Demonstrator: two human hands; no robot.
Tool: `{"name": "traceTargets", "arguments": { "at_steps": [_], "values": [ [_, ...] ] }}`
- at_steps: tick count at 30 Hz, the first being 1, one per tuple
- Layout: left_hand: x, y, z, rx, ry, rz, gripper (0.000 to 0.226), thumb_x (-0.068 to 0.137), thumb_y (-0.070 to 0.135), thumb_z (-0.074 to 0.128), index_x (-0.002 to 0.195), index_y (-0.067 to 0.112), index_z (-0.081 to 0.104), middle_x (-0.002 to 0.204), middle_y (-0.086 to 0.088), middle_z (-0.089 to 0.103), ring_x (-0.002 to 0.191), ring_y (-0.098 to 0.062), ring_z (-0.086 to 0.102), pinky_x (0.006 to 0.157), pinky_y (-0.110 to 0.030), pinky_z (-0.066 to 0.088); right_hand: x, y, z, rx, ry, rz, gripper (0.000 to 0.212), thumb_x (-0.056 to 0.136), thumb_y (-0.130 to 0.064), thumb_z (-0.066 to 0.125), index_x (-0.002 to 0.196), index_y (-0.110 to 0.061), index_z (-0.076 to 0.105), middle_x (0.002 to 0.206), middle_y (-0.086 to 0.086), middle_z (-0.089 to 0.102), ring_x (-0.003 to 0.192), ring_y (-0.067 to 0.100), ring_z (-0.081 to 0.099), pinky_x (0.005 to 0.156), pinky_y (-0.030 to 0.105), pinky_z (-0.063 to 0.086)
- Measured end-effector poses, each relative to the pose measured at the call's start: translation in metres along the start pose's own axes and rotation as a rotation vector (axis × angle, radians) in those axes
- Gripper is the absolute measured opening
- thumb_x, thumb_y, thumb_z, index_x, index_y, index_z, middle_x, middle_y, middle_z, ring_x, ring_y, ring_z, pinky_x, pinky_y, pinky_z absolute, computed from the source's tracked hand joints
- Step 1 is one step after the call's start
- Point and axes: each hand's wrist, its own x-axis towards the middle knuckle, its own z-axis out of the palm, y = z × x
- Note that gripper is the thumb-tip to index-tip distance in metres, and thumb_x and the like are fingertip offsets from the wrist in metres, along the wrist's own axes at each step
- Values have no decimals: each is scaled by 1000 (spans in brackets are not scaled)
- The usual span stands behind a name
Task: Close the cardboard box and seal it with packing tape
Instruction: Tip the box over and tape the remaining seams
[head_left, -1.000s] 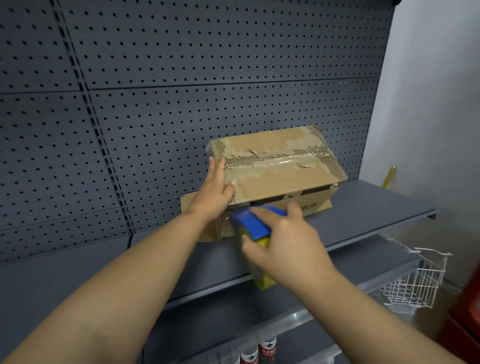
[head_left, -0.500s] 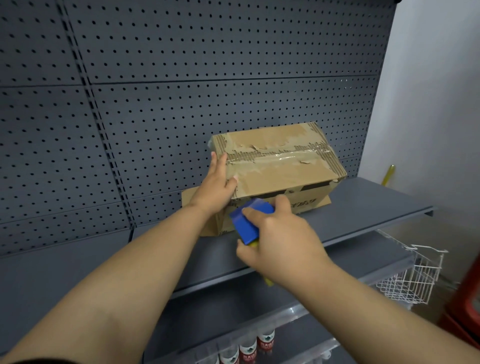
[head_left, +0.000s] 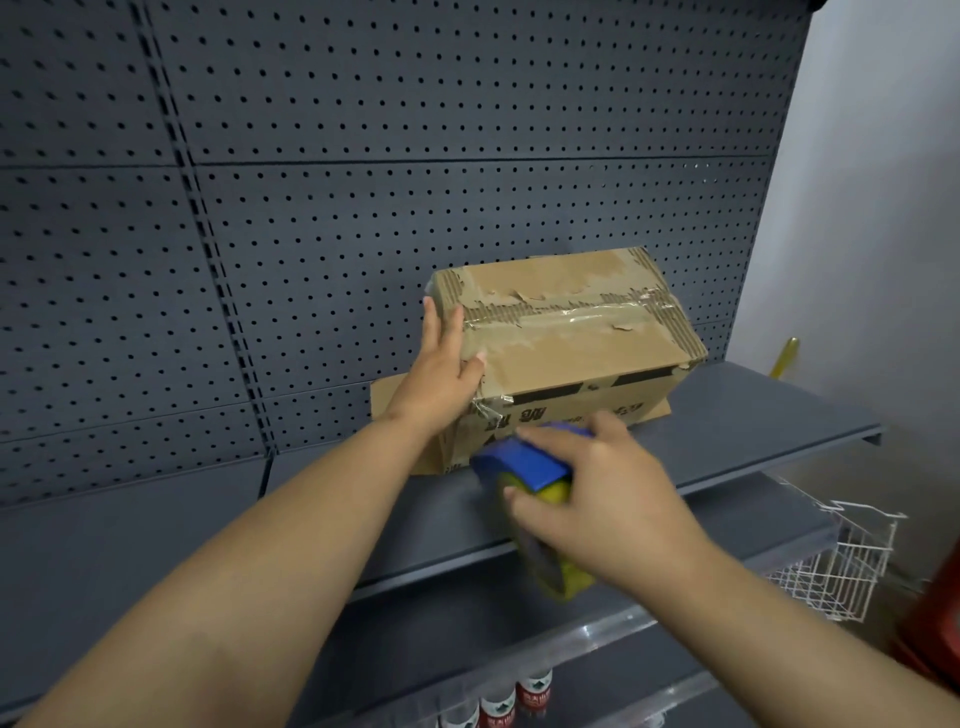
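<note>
Box: cardboard box (head_left: 566, 353) on grey shelf (head_left: 753, 415), flaps shut, old tape across top.
Left hand (head_left: 441, 374): flat, fingers spread on box's left end.
Right hand (head_left: 597, 499): clamped on blue-yellow tape dispenser (head_left: 530, 467), just before the box.
Around: pegboard (head_left: 415, 156) behind; wire basket (head_left: 841, 566) lower right; bottles (head_left: 514, 701) below.
Print: black, unreadable.

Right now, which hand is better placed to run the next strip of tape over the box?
The right hand. It already grips the tape dispenser just in front of the cardboard box, while the left hand lies flat against the box's left end, steadying it on the shelf.
</note>
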Motion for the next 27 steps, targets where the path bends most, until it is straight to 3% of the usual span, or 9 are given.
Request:
{"name": "traceTargets", "arguments": {
  "at_steps": [2, 4, 7, 10, 13, 15, 18, 23, 27],
  "values": [
    [-2, -4, 4, 15, 98, 122, 53, 98, 32, 39, 147, 21, 23, 158, 4, -9, 143, -12, 11, 112, -30, 19, 8, 5, -20, 66, 97, -17, 55, 69, -49, 63, 122, -45, 52, 100, -6, 40, 95, 15, 55, 80, 19, 37],
    [-6, -10, 8, -9, 188, 238, 41, 98, 30, 40, 136, 18, 47, 155, 2, 22, 142, -10, 15, 116, -34, 20, 14, 9, -37, 140, 166, -11, 54, 65, -48, 64, 117, -45, 57, 100, -6, 46, 91, 10, 52, 79, 18, 36],
    [-13, -17, 6, -45, 171, 325, 50, 91, 48, 40, 124, 16, 60, 144, 2, 42, 139, -8, 16, 115, -32, 18, 22, 17, -57, 232, 265, 47, 53, 61, -50, 61, 114, -45, 59, 100, -9, 50, 83, 2, 46, 77, 18, 32],
    [-15, -23, 2, 142, 62, 405, 73, 77, 62, 50, 136, 19, 47, 148, 14, 21, 141, -6, 2, 114, -28, 11, 28, 23, -65, 269, 344, 60, 51, 63, -48, 63, 114, -44, 58, 93, -17, 44, 77, -7, 46, 71, 14, 34],
    [-14, -28, 0, 382, 10, 409, 79, 78, 53, 62, 144, 21, 33, 156, 10, 10, 142, -7, -9, 114, -39, 21, 33, 26, -63, 302, 379, 42, 52, 63, -47, 64, 114, -44, 58, 93, -21, 43, 80, -21, 43, 70, -3, 32],
    [-14, -30, 0, 415, 8, 414, 79, 79, 47, 64, 144, 18, 31, 157, 3, 11, 141, -10, -10, 110, -43, 27, 36, 27, -59, 332, 386, 33, 52, 63, -46, 64, 114, -43, 59, 96, -22, 44, 81, -28, 39, 70, -9, 27],
    [-10, -34, 3, 415, 23, 488, 81, 75, 45, 68, 141, 10, 37, 155, -8, 21, 142, -20, 0, 108, -47, 33, 40, 26, -54, 352, 396, 28, 54, 61, -48, 63, 115, -43, 59, 96, -19, 45, 83, -22, 43, 70, -8, 28],
    [-12, -31, -3, 540, -78, 418, 96, 74, 59, 61, 149, 19, 15, 157, 6, -5, 137, -8, -22, 112, -30, 7, 60, 27, -46, 316, 483, -11, 54, 69, -47, 68, 121, -36, 57, 99, -8, 43, 87, -1, 43, 77, -6, 26],
    [-14, -35, -8, 528, -111, 487, 98, 72, 80, 22, 146, 22, -6, 152, 8, -18, 140, -9, -23, 112, -26, -9, 84, 28, -36, 202, 449, -36, 57, 71, -42, 70, 126, -32, 54, 104, -4, 37, 86, -2, 34, 72, 2, 26]
  ]
}}
